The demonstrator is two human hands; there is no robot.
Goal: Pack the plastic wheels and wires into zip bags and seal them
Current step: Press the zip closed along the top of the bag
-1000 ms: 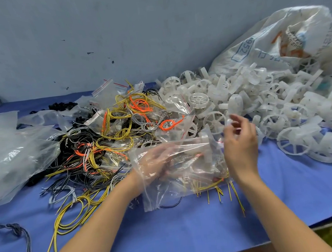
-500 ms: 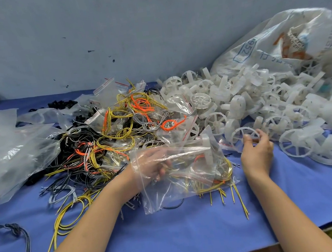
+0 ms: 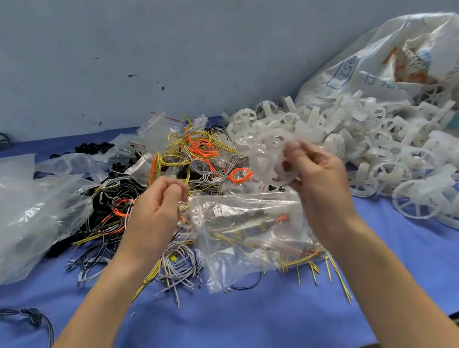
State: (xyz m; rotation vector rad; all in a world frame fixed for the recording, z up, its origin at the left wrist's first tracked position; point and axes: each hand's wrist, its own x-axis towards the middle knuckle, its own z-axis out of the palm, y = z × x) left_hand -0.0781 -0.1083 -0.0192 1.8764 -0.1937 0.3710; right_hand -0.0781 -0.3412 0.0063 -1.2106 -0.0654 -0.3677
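Observation:
A clear zip bag (image 3: 246, 229) holding yellow and orange wires hangs over the blue table (image 3: 240, 330) in the middle. My left hand (image 3: 155, 208) pinches the bag's upper left edge. My right hand (image 3: 317, 175) grips a blurred white plastic wheel (image 3: 269, 155) just above the bag's mouth. A tangle of yellow, orange, black and grey wires (image 3: 181, 165) lies behind the bag. A heap of white wheels (image 3: 386, 156) spreads to the right.
A large white sack (image 3: 398, 60) spills wheels at the back right. Crumpled clear plastic bags (image 3: 13, 215) lie at the left. Small empty zip bags (image 3: 157, 127) sit on the wire pile. A dark cord (image 3: 29, 314) lies near the left front. A wall stands behind.
My right hand picked a white wheel off the pile and brought it left, up over the bag. My left hand came out of the bag and now pinches its edge.

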